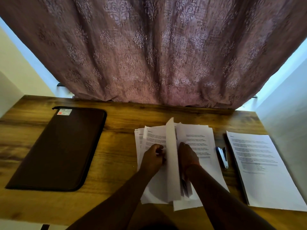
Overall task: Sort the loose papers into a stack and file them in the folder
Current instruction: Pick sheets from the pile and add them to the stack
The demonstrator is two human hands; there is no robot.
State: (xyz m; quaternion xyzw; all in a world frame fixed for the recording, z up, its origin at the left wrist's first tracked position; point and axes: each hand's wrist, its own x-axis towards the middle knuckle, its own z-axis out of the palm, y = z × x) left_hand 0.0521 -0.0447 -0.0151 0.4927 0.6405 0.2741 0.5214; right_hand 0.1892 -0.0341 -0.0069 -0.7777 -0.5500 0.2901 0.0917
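A messy pile of loose white printed papers (pixel 197 140) lies on the wooden desk in front of me. One sheet (pixel 172 156) stands up on edge in the middle of the pile, between my hands. My left hand (pixel 153 157) pinches that sheet from its left side, fingers curled. My right hand (pixel 187 155) rests on the pile just right of it, partly hidden behind the sheet. A neat stack of printed papers (pixel 264 171) sits at the far right. The dark brown zip folder (pixel 63 146) lies closed at the left, apart from both hands.
A stapler (pixel 223 156) lies between the loose pile and the right stack. A dark pen (pixel 226 138) shows along the right stack's left edge. A mauve patterned curtain (pixel 149 55) hangs behind the desk (pixel 116 146). Bare desk wood separates folder and papers.
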